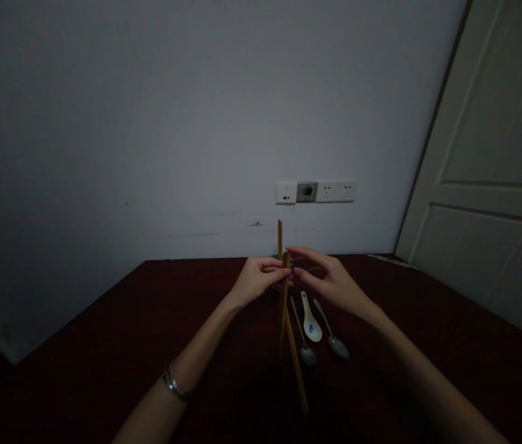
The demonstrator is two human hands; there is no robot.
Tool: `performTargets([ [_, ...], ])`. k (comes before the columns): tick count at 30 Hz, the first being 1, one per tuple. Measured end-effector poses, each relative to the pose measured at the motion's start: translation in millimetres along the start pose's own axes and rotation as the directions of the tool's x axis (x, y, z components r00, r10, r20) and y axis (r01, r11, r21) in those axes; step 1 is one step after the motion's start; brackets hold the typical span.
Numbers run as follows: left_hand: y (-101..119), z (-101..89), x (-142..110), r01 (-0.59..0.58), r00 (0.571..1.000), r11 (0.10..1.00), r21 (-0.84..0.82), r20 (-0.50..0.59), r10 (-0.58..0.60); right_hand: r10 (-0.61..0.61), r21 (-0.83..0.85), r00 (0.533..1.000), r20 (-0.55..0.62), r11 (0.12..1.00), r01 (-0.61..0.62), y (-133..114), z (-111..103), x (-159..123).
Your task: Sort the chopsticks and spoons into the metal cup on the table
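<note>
My left hand pinches a pair of wooden chopsticks near their upper end, and they hang down almost upright. My right hand is just to the right of their top, thumb and forefinger apart. Its forefinger tip is at or very near the chopsticks' upper end; I cannot tell if it touches. More chopsticks stand upright behind my hands, and whatever bears them is mostly hidden. Other chopsticks lie slanting on the dark red table, below my hands.
Right of the chopsticks lie a slim metal spoon, a white spoon with a blue mark and another metal spoon. The table meets a pale wall with socket plates. A panelled door stands at right.
</note>
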State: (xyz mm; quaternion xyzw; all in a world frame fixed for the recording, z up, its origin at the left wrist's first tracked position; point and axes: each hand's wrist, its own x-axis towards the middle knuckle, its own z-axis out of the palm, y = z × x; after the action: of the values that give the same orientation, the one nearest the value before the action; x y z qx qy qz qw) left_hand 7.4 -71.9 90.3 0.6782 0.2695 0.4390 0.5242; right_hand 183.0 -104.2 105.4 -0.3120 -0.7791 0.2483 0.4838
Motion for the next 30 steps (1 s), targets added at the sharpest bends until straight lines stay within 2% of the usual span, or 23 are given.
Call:
performTargets([
  [8, 3, 1.8, -1, 0.027, 0.999, 0.999, -0.029, 0.021, -0.026, 0.053, 0.089, 0.999, 0.012, 0.995, -0.054, -3, -1, -1],
  [16, 10, 4.7, -5, 0.017, 1.0, 0.999, -0.038, 0.026, -0.016, 0.024, 0.107, 0.999, -0.027, 0.994, -0.021, -1, 3, 0],
  [25, 10, 4.6, -6, 0.02, 0.998, 0.999, -0.028, 0.054, -0.018, 0.053, 0.136, 0.997, -0.062, 0.99, -0.044, -3, 6, 0],
  [30, 18, 2.6, -8, 0.011, 1.0, 1.0, -0.015, 0.002, -0.011, 0.135, 0.13, 0.973, -0.186, 0.985, -0.112, -3, 1, 1],
])
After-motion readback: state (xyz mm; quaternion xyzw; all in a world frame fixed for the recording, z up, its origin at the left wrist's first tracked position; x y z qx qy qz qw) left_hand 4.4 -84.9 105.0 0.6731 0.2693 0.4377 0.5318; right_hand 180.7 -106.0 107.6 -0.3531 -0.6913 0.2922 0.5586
